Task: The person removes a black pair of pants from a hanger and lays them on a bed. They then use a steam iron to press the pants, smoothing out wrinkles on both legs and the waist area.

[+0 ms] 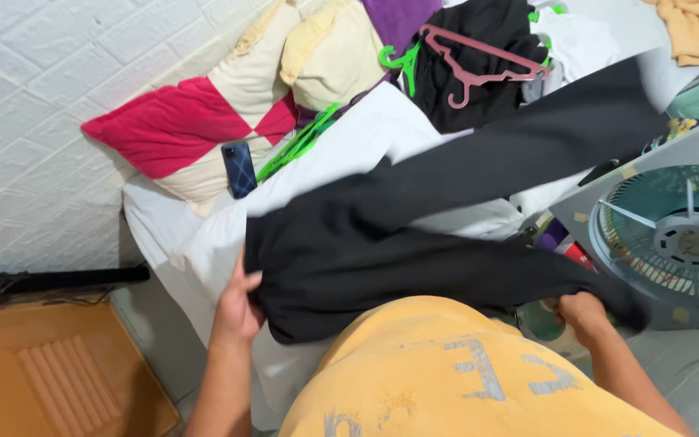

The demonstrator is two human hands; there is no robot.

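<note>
Both hands (240,307) (580,311) clutching black garment (382,251), beside fan (673,235).

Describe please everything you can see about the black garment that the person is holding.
The black garment looks like soft, plain dark cloth, with one long part stretching up to the right. It is spread over white fabric on the pile of laundry. The left hand grips its left edge; the right hand holds its right end, near the fan. It hangs loosely, partly creased.
</note>
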